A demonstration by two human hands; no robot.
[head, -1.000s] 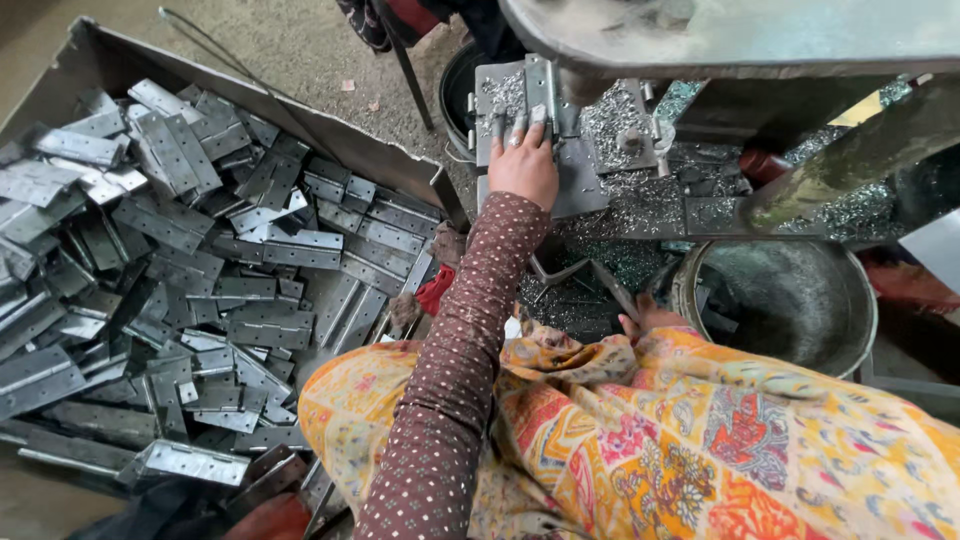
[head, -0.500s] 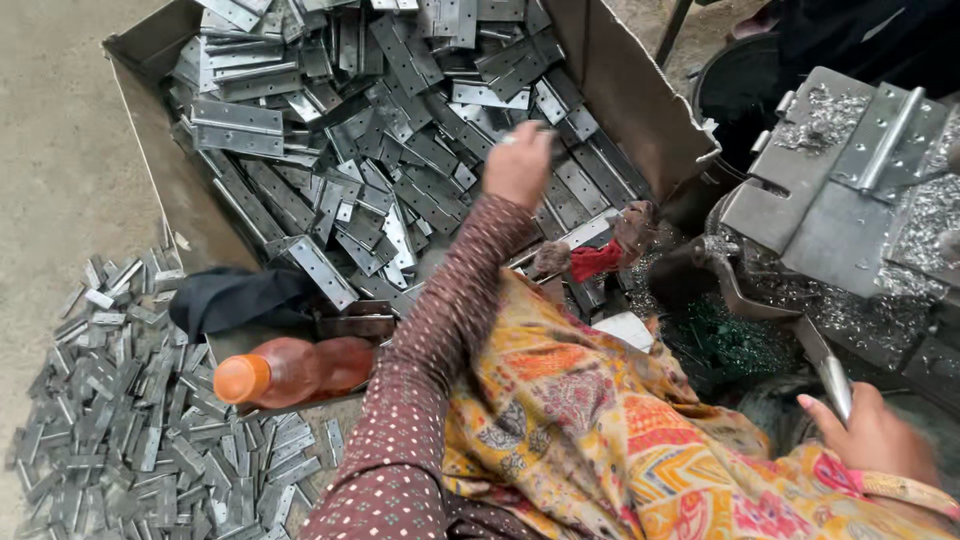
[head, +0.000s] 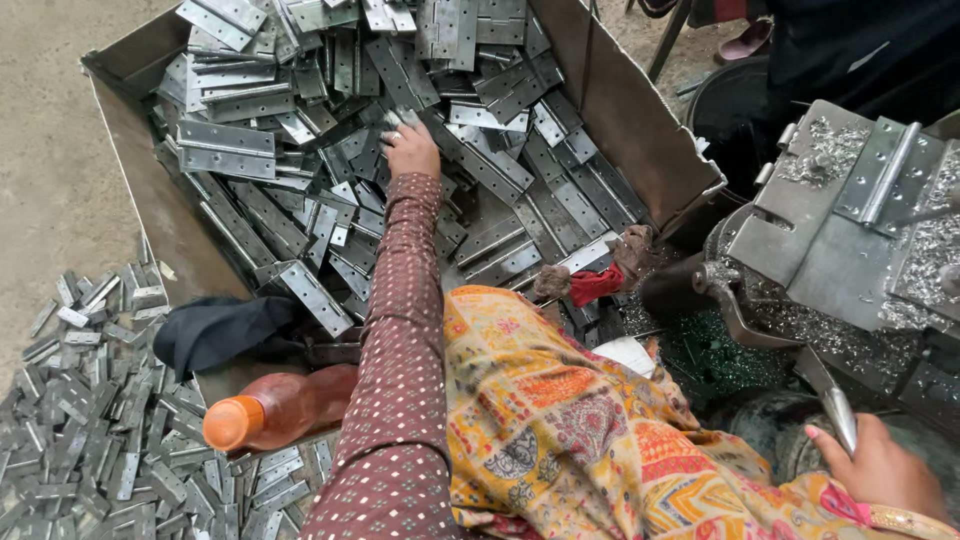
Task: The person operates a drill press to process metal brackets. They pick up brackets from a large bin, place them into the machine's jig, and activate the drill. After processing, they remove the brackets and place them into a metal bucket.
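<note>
Since the frame before, the left hand [head: 410, 148] has reached deeper into the bin [head: 640, 150], fingers curled down onto grey steel hinges [head: 300, 130] piled flat and criss-crossed, though whether it grips one I cannot tell. Right hand [head: 878, 465] is closed round a metal lever [head: 835, 405] beside the swarf-strewn machine [head: 830, 230]. More hinges [head: 90, 430] litter the concrete floor [head: 50, 150] by an orange-capped bottle [head: 275, 410].

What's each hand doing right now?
Left hand: closing on a metal hinge in the box.
Right hand: gripping the machine's lever handle.
</note>
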